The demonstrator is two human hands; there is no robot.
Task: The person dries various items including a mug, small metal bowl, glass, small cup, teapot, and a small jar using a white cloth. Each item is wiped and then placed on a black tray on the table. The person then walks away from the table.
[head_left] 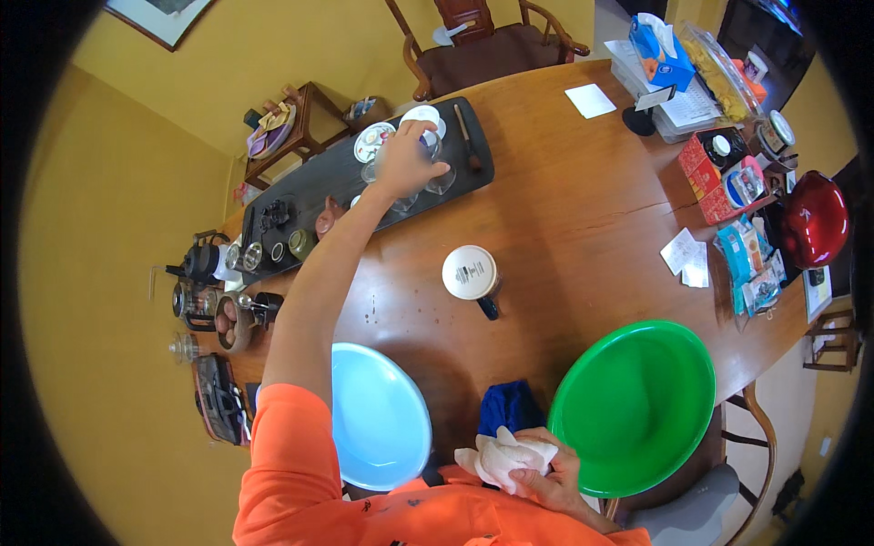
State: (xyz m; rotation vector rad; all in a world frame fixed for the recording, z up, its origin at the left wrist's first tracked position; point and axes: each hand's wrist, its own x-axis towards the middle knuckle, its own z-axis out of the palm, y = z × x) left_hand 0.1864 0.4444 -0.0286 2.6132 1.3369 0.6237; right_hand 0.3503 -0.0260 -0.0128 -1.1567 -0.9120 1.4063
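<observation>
My left hand (pixel 407 164) reaches across the table to the dark tea tray (pixel 309 182). Its thumb and fingers are spread apart over a group of small clear glass cups (pixel 441 178); whether it touches one is hard to see. Just beyond the fingers lie a white round dish (pixel 420 116) and a white patterned dish (pixel 371 142). Close to my body, my right hand (pixel 557 478) grips a crumpled white cloth (pixel 506 458). Behind that cloth rests a dark blue cloth (pixel 509 406). An upside-down white mug (pixel 470 272) with a dark handle stands mid-table.
A light blue basin (pixel 378 419) sits at the near left and a green basin (pixel 637 409) at the near right. Along the tray are a brown teapot (pixel 329 216) and a wooden brush (pixel 468 136). Boxes, packets and a tissue box (pixel 660 55) crowd the right side.
</observation>
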